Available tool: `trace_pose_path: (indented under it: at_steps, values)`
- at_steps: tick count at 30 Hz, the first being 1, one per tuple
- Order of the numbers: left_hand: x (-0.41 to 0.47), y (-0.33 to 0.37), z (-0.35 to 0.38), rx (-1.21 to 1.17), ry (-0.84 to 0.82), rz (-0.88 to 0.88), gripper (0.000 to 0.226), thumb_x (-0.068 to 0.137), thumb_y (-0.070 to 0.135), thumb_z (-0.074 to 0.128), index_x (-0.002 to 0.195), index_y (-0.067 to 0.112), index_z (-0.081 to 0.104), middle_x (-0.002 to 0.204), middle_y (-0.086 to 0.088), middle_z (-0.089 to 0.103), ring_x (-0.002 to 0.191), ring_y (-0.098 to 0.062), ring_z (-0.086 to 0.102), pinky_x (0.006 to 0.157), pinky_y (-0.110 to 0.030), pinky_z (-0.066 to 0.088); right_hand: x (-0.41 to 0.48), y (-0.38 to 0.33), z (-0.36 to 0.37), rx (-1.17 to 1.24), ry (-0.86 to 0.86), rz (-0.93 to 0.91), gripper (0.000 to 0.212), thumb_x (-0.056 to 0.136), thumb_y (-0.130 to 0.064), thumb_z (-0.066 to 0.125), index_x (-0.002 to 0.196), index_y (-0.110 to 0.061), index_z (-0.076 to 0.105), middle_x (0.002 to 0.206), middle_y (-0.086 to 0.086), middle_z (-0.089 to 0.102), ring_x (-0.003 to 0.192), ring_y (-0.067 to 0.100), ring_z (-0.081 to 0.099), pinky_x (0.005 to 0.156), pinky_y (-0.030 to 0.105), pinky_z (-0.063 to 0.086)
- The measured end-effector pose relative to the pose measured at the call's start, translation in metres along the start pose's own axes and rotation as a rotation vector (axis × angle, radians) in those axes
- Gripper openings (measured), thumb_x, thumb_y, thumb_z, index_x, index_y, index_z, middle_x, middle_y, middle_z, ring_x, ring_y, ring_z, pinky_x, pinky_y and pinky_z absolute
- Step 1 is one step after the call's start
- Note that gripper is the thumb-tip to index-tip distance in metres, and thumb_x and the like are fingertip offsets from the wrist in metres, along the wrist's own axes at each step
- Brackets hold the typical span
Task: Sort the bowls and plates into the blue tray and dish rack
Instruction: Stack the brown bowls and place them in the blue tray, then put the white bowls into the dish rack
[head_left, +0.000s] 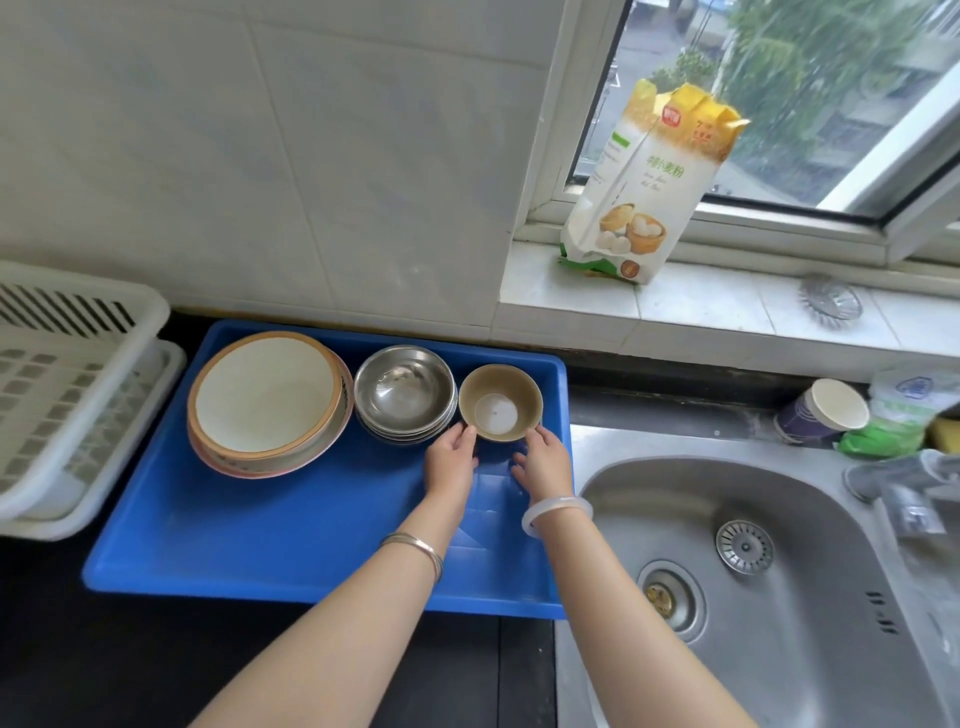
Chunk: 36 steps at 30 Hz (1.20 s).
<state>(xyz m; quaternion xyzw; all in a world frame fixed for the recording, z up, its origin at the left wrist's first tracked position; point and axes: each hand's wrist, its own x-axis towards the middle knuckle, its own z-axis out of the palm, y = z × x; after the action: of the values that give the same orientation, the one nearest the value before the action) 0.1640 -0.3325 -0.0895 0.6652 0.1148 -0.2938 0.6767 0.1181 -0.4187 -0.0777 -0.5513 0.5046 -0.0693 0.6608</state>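
Brown bowl (500, 402) is being touched by left hand (451, 460) and right hand (544, 462), fingers nearly straight, gripping nothing; a loose lift is risking a knock against the steel bowls (404, 392).

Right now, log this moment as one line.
brown bowl: upright in blue tray, right end | left hand: touches its left side | right hand: touches its right side | plate stack, steel bowls: also in tray
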Motion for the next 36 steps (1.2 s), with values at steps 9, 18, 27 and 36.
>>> trace_pose_path:
  at_steps: [9,18,27,36]
  values:
    - [-0.064,0.019,-0.079,0.512,0.008,0.198,0.038,0.094,0.026,0.050,0.130,0.015,0.054,0.131,-0.005,0.059,0.118,-0.019,0.056,0.091,-0.021,0.039,-0.071,0.009,0.001,-0.283,-0.153,-0.156,0.023,0.097,-0.022,0.041,0.108,-0.014,0.059,0.104,0.005,0.063,0.085,0.018,0.060,0.075,0.030,0.046]
    - [-0.171,0.008,-0.243,0.616,0.390,0.293,0.039,0.094,0.028,0.051,0.132,0.020,0.052,0.136,-0.002,0.053,0.124,-0.021,0.051,0.100,-0.034,0.042,-0.181,0.049,0.104,-0.580,-0.511,-0.362,0.025,0.095,-0.023,0.042,0.107,-0.019,0.063,0.094,-0.004,0.067,0.088,0.013,0.063,0.082,0.028,0.048]
    - [-0.227,-0.045,-0.393,0.699,0.938,0.164,0.041,0.091,0.014,0.056,0.131,0.007,0.052,0.146,-0.017,0.040,0.140,-0.037,0.027,0.110,-0.051,0.031,-0.249,0.112,0.263,-0.932,-0.828,-0.390,0.040,0.095,-0.033,0.046,0.132,-0.019,0.049,0.120,0.006,0.062,0.106,0.020,0.061,0.089,0.032,0.048]
    - [-0.228,-0.067,-0.466,0.297,1.016,0.127,0.055,0.090,0.001,0.052,0.141,0.018,0.039,0.153,-0.011,0.029,0.142,-0.022,0.026,0.109,-0.037,0.031,-0.256,0.125,0.361,-0.793,-0.717,-0.164,0.029,0.091,-0.020,0.049,0.118,-0.010,0.053,0.084,0.002,0.057,0.088,0.031,0.068,0.080,0.043,0.059]
